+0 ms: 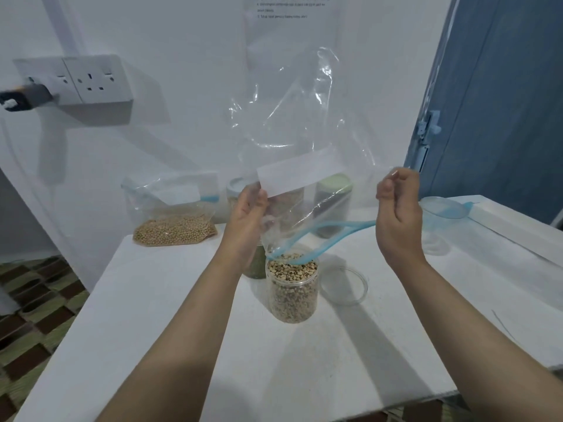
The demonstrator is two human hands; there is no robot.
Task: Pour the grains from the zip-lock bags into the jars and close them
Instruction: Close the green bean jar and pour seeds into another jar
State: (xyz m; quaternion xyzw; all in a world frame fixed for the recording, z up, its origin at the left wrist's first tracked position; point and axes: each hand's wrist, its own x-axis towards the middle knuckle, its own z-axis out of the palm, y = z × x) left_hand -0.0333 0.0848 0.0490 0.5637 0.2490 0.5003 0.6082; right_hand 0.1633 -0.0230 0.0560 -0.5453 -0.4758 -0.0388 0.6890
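Observation:
An upturned clear zip-lock bag [298, 126] hangs mouth-down over an open jar of black-eyed beans [292, 287], its blue zip strip touching the jar's mouth. The bag looks empty. My left hand [246, 217] grips the bag's left side by its white label. My right hand [396, 214] pinches the bag's right edge with curled fingers. The jar's clear lid [344, 286] lies flat on the table to its right. A second bag of soybeans [175, 220] lies at the table's back left.
The white table [182, 345] holds a green-filled jar [256, 263] behind my left wrist, two lidded jars [333, 190] at the back, and another clear bag [441, 217] on a raised ledge at right. A wall socket [91, 77] is on the left, a blue door [502, 117] on the right.

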